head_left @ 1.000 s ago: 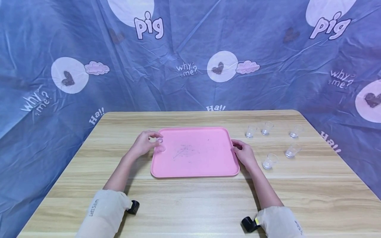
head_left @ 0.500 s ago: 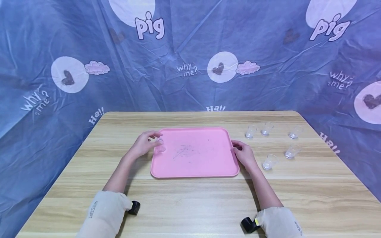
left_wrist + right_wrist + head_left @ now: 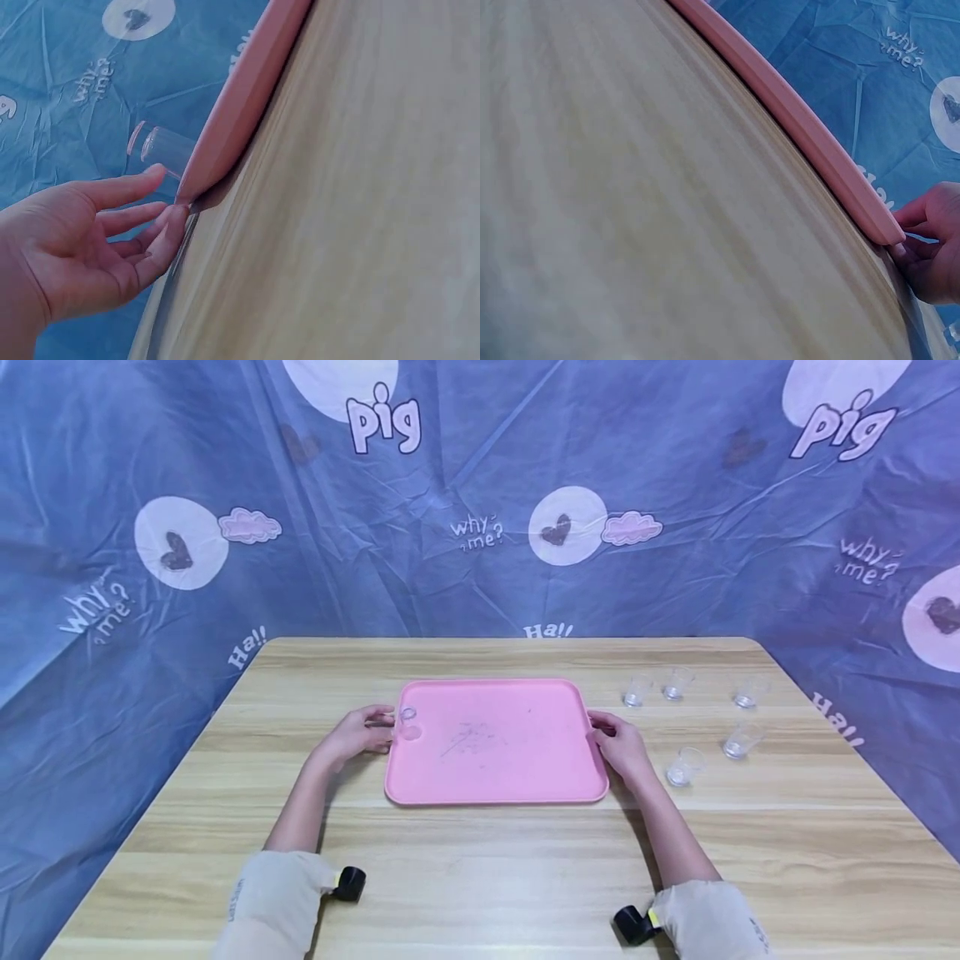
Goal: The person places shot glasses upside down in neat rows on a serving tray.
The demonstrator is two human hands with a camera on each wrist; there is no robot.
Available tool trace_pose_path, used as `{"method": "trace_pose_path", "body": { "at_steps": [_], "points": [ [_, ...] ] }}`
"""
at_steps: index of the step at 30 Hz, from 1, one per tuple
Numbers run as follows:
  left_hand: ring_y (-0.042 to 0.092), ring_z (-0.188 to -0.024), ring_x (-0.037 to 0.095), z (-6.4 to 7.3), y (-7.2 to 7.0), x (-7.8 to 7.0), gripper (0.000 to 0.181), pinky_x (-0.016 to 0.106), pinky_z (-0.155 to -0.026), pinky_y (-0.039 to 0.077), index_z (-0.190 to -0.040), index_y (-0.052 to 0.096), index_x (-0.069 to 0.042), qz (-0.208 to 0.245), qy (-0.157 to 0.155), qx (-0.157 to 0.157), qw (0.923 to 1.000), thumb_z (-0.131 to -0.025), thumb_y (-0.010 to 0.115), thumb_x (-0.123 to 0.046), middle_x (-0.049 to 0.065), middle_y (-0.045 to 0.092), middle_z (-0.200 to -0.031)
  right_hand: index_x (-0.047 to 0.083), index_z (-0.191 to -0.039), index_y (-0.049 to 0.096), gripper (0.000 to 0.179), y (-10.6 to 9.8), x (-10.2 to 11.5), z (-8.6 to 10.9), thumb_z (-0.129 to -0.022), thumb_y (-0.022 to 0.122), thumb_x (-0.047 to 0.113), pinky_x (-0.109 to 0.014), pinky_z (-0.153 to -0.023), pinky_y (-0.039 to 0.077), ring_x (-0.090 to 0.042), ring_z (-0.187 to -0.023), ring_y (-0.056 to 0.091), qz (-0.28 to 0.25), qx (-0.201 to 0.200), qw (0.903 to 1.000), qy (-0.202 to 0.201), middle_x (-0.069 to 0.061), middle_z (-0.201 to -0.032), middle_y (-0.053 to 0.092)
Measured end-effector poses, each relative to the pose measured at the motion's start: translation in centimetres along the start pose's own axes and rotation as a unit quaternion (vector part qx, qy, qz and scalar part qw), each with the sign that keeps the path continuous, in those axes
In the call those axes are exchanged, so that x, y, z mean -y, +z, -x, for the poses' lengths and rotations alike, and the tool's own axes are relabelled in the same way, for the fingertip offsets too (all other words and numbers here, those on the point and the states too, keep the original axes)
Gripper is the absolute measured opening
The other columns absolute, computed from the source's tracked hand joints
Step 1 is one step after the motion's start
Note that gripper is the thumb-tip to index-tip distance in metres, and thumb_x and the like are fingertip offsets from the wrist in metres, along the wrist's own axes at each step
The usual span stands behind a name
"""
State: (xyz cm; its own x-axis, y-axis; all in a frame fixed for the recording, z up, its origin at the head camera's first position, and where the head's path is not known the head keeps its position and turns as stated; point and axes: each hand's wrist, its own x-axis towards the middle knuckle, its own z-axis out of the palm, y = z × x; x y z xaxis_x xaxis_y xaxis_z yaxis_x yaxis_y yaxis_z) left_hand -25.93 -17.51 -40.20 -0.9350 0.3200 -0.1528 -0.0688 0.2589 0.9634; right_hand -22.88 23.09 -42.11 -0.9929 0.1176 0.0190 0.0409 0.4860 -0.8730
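Note:
A pink tray (image 3: pixel 510 760) lies on the wooden table. Upside down at its left edge stands a small clear shot glass (image 3: pixel 408 714), which also shows behind the tray rim (image 3: pixel 229 124) in the left wrist view. My left hand (image 3: pixel 354 737) is beside that edge, fingers loosely bent and holding nothing, fingertips right at the rim. In its wrist view, the upper finger of the left hand (image 3: pixel 97 244) passes close to the glass. On the opposite side, my right hand (image 3: pixel 620 747) grips the tray's right rim; its wrist view shows the right hand (image 3: pixel 934 240) partly cut off.
Several clear shot glasses stand upright on the right of the table, the nearest glass (image 3: pixel 681 768) just beyond my right forearm. A blue printed cloth (image 3: pixel 480 585) hangs behind the table. Dark scuffs mark the tray's middle.
My left hand has let go of the upside-down shot glass and drawn back left to the tray's rim. The right hand stays at the right rim. The view has shifted slightly.

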Motion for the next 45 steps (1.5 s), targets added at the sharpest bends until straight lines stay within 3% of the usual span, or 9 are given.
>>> {"method": "trace_pose_path", "body": {
  "at_steps": [7, 12, 14, 18, 21, 26, 35, 43, 45],
  "points": [
    [0.058, -0.091, 0.023, -0.1, 0.2, 0.5, 0.058, 0.034, -0.077, 0.056, -0.133, 0.028, 0.017, 0.031, 0.008, 0.029, 0.9991, -0.082, 0.054, 0.011, 0.034, 0.038, -0.126, -0.009, -0.130, 0.043, 0.041, -1.2, 1.6, 0.7, -0.090, 0.047, 0.001, -0.040, -0.092, 0.046, -0.036, -0.108, 0.050, 0.016, 0.021, 0.9996, -0.007, -0.028, -0.120, 0.051],
    [0.058, -0.090, 0.024, 0.0, 0.2, 0.6, 0.058, 0.033, -0.076, 0.056, -0.134, 0.028, 0.016, 0.028, 0.009, 0.029, 0.9992, -0.081, 0.052, 0.012, 0.034, 0.038, -0.125, -0.009, -0.123, 0.050, 0.034, -2.8, 3.5, 1.4, -0.090, 0.050, 0.000, -0.038, -0.087, 0.051, -0.036, -0.102, 0.054, 0.041, -0.025, 0.9957, -0.079, -0.027, -0.115, 0.055],
    [0.058, -0.089, 0.023, 0.1, 0.2, 0.6, 0.058, 0.033, -0.076, 0.056, -0.134, 0.027, 0.017, 0.025, 0.010, 0.029, 0.9992, -0.081, 0.051, 0.013, 0.034, 0.038, -0.125, -0.009, -0.118, 0.055, 0.030, -3.7, 4.3, 1.7, -0.089, 0.052, 0.000, -0.030, -0.085, 0.051, -0.033, -0.099, 0.056, 0.055, -0.055, 0.9905, -0.114, -0.026, -0.112, 0.058],
    [0.058, -0.087, 0.023, 0.3, 0.3, 0.7, 0.058, 0.033, -0.075, 0.056, -0.134, 0.027, 0.017, 0.025, 0.009, 0.028, 0.9993, -0.081, 0.050, 0.013, 0.034, 0.038, -0.125, -0.008, -0.113, 0.059, 0.026, -6.0, 5.2, 2.4, -0.088, 0.056, 0.002, -0.009, -0.075, 0.047, -0.014, -0.089, 0.059, 0.069, -0.089, 0.9817, -0.154, -0.024, -0.106, 0.061],
    [0.058, -0.087, 0.023, 0.3, 0.3, 0.7, 0.058, 0.034, -0.075, 0.056, -0.134, 0.027, 0.016, 0.023, 0.009, 0.028, 0.9993, -0.081, 0.050, 0.014, 0.034, 0.038, -0.124, -0.008, -0.112, 0.060, 0.027, -7.9, 5.2, 3.2, -0.088, 0.058, 0.004, -0.003, -0.072, 0.043, 0.004, -0.082, 0.054, 0.085, -0.092, 0.9777, -0.169, -0.024, -0.105, 0.061],
    [0.057, -0.090, 0.027, 0.4, 0.3, 0.6, 0.057, 0.035, -0.075, 0.056, -0.134, 0.026, 0.016, 0.024, 0.007, 0.028, 0.9993, -0.082, 0.048, 0.015, 0.034, 0.037, -0.125, -0.009, -0.115, 0.057, 0.032, -10.7, 3.8, 4.7, -0.088, 0.060, 0.009, -0.001, -0.073, 0.042, 0.015, -0.082, 0.046, 0.115, -0.060, 0.9768, -0.171, -0.025, -0.109, 0.057],
    [0.058, -0.086, 0.023, 0.3, 0.3, 0.5, 0.056, 0.033, -0.071, 0.057, -0.135, 0.027, 0.015, 0.018, 0.001, 0.029, 0.9994, -0.083, 0.047, 0.014, 0.032, 0.038, -0.124, -0.005, -0.125, 0.051, 0.046, -13.0, 0.3, 6.2, -0.086, 0.065, 0.015, -0.008, -0.071, 0.047, 0.002, -0.091, 0.051, 0.138, 0.035, 0.9770, -0.158, -0.024, -0.119, 0.052],
    [0.058, -0.087, 0.023, 0.5, 0.3, 0.4, 0.055, 0.033, -0.071, 0.057, -0.135, 0.029, 0.014, 0.010, -0.005, 0.018, 0.9998, -0.083, 0.046, 0.014, 0.032, 0.039, -0.126, -0.011, -0.128, 0.041, 0.050, -13.2, -2.1, 6.4, -0.086, 0.062, 0.005, -0.013, -0.075, 0.049, 0.003, -0.095, 0.051, 0.071, 0.102, 0.9768, -0.175, 0.016, -0.113, 0.052],
    [0.058, -0.089, 0.024, 0.5, 0.3, 0.5, 0.055, 0.033, -0.071, 0.057, -0.135, 0.029, 0.013, 0.010, -0.009, 0.015, 0.9998, -0.082, 0.047, 0.014, 0.031, 0.039, -0.126, -0.013, -0.129, 0.039, 0.051, -13.2, -2.3, 6.5, -0.086, 0.061, 0.003, -0.013, -0.076, 0.050, 0.002, -0.095, 0.052, 0.059, 0.117, 0.9758, -0.175, 0.009, -0.113, 0.055]
  ]
}}
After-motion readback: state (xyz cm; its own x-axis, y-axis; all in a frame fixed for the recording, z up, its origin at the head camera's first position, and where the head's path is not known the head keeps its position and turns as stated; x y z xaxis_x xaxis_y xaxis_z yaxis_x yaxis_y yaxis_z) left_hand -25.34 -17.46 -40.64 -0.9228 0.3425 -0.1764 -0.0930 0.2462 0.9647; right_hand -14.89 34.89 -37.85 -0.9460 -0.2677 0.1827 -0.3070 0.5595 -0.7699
